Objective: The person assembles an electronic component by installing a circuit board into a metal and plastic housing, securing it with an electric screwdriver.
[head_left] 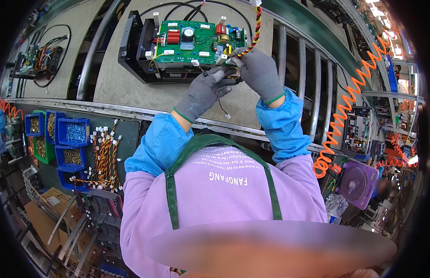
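Note:
A green circuit board (201,41) with red, black and white parts lies on top of a black metal housing (133,46). My right hand (259,72), in a grey glove, is closed on a twisted red, yellow and black wire harness (257,30) at the board's front right corner. The harness rises past the top of the view. My left hand (198,95), gloved too, is at the housing's front edge with its fingers curled around a thin twisted wire (220,103). A white connector (228,116) hangs from that wire. Both sets of fingertips nearly meet, partly hiding the board's edge.
The housing rests on a pale board (113,69) over metal rollers (302,69). Blue bins (73,132) of screws and a bundle of wire harnesses (105,155) lie at left. An orange coiled hose (337,123) and a purple fan (358,184) are at right.

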The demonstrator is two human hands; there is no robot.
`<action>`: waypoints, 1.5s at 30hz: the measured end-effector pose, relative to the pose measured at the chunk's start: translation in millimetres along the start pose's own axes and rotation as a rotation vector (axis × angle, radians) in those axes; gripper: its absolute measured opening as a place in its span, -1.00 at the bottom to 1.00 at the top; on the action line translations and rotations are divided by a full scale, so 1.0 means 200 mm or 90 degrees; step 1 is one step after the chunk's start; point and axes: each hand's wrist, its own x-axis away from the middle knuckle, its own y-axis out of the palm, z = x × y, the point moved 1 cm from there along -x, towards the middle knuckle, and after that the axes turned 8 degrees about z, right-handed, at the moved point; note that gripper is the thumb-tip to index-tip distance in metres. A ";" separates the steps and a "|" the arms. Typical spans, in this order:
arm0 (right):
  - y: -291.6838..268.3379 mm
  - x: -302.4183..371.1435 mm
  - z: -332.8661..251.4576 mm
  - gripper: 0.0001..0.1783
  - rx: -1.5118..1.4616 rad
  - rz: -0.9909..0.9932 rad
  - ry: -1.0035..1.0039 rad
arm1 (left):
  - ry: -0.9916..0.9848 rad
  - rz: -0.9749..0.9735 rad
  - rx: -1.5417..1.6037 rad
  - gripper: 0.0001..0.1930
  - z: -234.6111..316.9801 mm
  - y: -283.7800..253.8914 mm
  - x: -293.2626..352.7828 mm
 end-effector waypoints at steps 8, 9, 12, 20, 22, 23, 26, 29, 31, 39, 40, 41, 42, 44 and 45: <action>-0.05 -0.04 -0.06 -0.81 0.098 -0.054 -0.043 | -0.007 0.008 -0.041 -0.62 0.02 0.02 0.01; -0.05 -0.05 -0.06 -0.82 0.086 -0.020 -0.046 | -0.004 0.020 -0.074 -0.58 0.03 0.03 0.02; -0.08 -0.07 -0.08 -0.83 0.091 -0.024 -0.024 | -0.008 0.009 -0.037 -0.67 0.04 0.02 0.02; -0.03 -0.04 -0.06 -0.86 0.043 0.003 -0.057 | 0.004 -0.002 -0.056 -0.64 0.05 0.04 0.03; 0.01 -0.01 -0.04 -0.87 0.009 0.033 -0.060 | 0.024 -0.020 -0.070 -0.60 0.05 0.04 0.03; 0.03 0.01 -0.03 -0.87 -0.007 0.053 -0.042 | 0.020 -0.012 -0.061 -0.60 0.04 0.02 0.02; 0.06 0.04 -0.05 -0.87 -0.018 0.087 -0.024 | 0.014 0.001 -0.063 -0.60 0.03 0.02 0.01; 0.08 0.08 -0.08 -0.86 -0.002 0.111 -0.018 | 0.014 -0.009 -0.049 -0.59 0.01 -0.01 -0.01; 0.09 0.11 -0.07 -0.84 0.010 0.121 -0.010 | 0.012 -0.027 -0.025 -0.58 -0.01 -0.02 -0.01; 0.09 0.39 -0.19 -0.83 -0.276 -0.080 0.090 | 0.242 -0.044 -0.353 -0.50 -0.07 0.00 0.06; 0.13 0.43 -0.16 -0.83 -0.262 -0.127 0.055 | 0.225 -0.053 -0.299 -0.47 -0.09 0.01 0.05; 0.16 0.45 -0.12 -0.81 -0.276 -0.064 -0.001 | 0.226 -0.031 -0.312 -0.47 -0.08 0.08 0.10; 0.16 0.46 -0.08 -0.81 -0.275 -0.063 0.004 | 0.222 -0.034 -0.313 -0.47 -0.08 0.09 0.11; 0.14 0.46 -0.05 -0.80 -0.399 -0.050 0.053 | 0.364 -0.104 -0.475 -0.50 -0.07 0.12 0.13; 0.13 0.48 -0.03 -0.80 -0.437 -0.120 0.134 | 0.299 -0.081 -0.469 -0.45 -0.06 0.14 0.15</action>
